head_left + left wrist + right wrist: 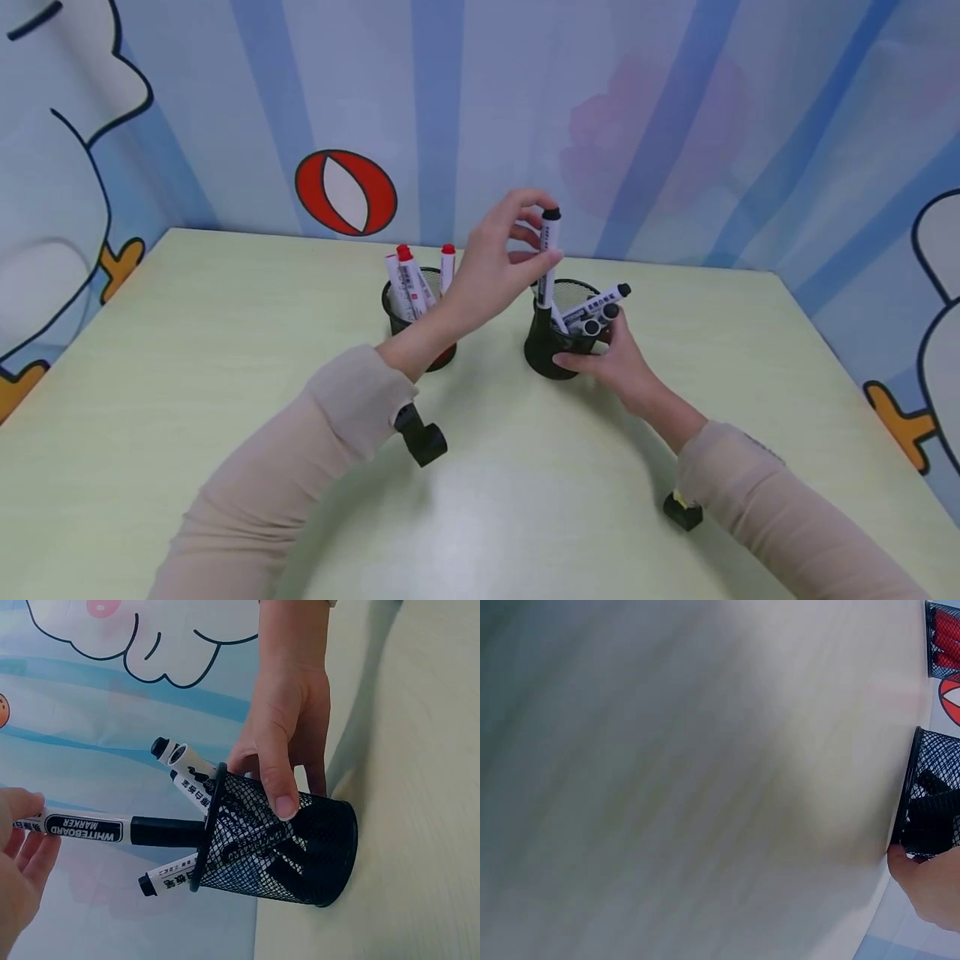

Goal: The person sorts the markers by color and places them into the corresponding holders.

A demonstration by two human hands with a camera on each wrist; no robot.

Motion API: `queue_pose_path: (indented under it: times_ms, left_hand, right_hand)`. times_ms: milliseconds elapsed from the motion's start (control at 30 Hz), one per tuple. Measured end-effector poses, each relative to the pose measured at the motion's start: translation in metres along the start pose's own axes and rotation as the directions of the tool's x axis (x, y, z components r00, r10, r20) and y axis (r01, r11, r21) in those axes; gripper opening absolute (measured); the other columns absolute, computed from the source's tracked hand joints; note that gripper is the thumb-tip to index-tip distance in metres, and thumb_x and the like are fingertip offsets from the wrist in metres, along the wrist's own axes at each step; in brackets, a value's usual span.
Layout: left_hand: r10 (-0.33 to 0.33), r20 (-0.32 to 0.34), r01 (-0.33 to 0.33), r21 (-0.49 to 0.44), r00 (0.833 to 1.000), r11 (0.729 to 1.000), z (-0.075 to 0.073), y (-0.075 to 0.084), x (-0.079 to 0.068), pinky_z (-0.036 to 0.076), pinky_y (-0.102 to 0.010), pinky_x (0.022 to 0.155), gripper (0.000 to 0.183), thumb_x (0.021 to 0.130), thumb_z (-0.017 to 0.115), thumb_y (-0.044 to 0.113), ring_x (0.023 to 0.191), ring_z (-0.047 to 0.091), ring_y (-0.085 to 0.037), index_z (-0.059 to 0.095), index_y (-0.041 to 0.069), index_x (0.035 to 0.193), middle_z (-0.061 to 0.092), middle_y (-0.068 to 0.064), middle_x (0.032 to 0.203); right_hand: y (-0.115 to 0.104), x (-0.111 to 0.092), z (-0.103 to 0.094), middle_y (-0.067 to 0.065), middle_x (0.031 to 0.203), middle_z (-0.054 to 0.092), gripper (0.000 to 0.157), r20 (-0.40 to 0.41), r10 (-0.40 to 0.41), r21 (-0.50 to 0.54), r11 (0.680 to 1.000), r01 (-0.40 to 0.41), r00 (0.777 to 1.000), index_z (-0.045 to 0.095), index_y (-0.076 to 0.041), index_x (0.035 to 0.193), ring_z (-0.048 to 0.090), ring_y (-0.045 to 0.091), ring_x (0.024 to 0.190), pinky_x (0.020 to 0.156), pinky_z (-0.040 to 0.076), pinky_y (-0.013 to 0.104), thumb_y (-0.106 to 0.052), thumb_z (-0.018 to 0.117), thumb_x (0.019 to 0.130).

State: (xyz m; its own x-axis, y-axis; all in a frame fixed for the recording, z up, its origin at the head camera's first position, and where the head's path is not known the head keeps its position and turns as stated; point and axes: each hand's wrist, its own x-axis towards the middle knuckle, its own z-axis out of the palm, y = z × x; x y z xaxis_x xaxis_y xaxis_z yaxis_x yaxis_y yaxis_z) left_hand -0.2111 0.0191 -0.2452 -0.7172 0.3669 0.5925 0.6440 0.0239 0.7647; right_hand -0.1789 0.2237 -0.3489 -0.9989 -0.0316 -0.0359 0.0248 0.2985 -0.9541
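My left hand pinches a white whiteboard marker between thumb and fingers. The marker stands upright, its black cap end down at the mouth of a black mesh pen cup. Around that cup my right hand is curled, thumb on the mesh wall, as the left wrist view shows. Several black-capped markers lean out of the cup. To the left, partly hidden by my left forearm, a second mesh cup holds several red-ended markers.
Both cups stand on a pale green table, close to its back edge. Behind it rises a blue wall with cartoon figures and a red-and-white ball. A black camera mount hangs from the left sleeve, another from the right.
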Motion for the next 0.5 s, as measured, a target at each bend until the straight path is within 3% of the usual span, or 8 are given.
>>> queue_pose_path:
  times_ms: [500]
  left_hand:
    - [0.068,0.022,-0.068,-0.003,0.997,0.998,0.012,-0.008,0.007,0.052,-0.022,0.078,0.041,0.086,0.064,0.001,0.089,0.057,-0.017,0.047,0.005,0.123,0.050,-0.011,0.104]
  right_hand:
    - [0.000,0.002,-0.001,0.012,0.141,0.036,0.090,-0.001,0.010,-0.020,1.000,-0.010,1.000,0.018,-0.009,0.140,0.029,0.026,0.132,0.110,0.018,0.046,-0.011,0.079,0.073]
